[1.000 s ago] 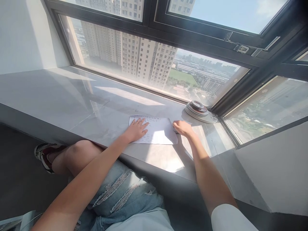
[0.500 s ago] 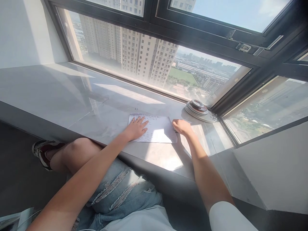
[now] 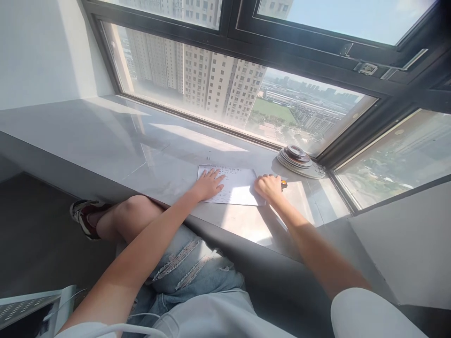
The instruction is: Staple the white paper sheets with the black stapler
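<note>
A sheet of paper (image 3: 243,188) with rows of handwriting lies on the pale stone window sill. My left hand (image 3: 210,184) rests flat on its left part, fingers spread. At the paper's right edge, my right hand (image 3: 268,186) is closed around a slim tool (image 3: 283,184), whose black and orange end sticks out on the right. The rest of that tool is hidden in my fist, so its exact kind does not show. A stack of plates (image 3: 296,160) stands behind my right hand, near the window corner.
The stone sill (image 3: 172,173) runs along a dark-framed window (image 3: 246,54), with its front edge above my knees. A small object (image 3: 208,158) lies behind the paper. A white perforated item (image 3: 35,305) is at the lower left.
The view has shifted a little. My right hand has turned at the paper's right edge, and the orange end of the tool now shows. My left hand stays flat on the paper.
</note>
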A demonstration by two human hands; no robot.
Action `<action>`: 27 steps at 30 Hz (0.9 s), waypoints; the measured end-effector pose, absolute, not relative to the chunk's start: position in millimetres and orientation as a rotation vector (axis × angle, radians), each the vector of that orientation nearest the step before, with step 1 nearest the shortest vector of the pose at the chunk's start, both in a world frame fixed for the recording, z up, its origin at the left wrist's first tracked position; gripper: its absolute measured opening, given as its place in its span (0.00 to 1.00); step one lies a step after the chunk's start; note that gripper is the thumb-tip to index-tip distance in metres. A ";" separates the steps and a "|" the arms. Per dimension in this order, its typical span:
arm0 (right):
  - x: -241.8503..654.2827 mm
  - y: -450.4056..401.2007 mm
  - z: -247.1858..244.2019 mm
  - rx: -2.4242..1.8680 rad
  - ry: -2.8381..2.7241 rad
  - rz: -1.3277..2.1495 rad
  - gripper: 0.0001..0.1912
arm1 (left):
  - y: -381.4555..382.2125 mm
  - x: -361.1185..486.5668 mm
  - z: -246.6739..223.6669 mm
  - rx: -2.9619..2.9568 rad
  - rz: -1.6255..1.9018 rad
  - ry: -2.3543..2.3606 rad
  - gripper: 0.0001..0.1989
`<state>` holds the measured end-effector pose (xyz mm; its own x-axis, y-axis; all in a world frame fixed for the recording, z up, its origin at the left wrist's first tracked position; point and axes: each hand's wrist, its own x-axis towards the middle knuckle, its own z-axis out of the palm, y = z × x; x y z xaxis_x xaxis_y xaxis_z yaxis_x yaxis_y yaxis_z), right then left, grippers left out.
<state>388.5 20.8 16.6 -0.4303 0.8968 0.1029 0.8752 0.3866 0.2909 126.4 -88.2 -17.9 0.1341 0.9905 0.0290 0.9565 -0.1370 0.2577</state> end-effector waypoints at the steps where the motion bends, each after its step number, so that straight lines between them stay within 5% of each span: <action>1: 387.7 19.2 17.1 1.628 2.565 0.466 0.17 | -88.5 126.3 -18.1 2.225 0.293 1.940 0.31; 6: 387.3 18.0 22.7 1.711 2.639 0.383 0.19 | -90.8 125.2 -20.3 2.230 0.330 1.939 0.30; 10: 407.7 29.6 27.9 1.937 2.785 0.003 0.23 | -91.8 124.0 -20.6 2.230 0.383 1.911 0.31; 16: 457.0 44.2 32.7 1.489 3.093 -0.658 0.25 | -93.6 122.7 -18.3 2.208 0.410 1.904 0.29; 22: 478.6 62.7 28.6 1.709 2.867 -0.581 0.23 | -96.7 117.1 -15.6 2.231 0.386 1.875 0.29; 27: 462.6 61.0 27.0 2.238 2.750 -0.161 0.20 | -97.7 115.7 -13.8 2.252 0.364 1.889 0.29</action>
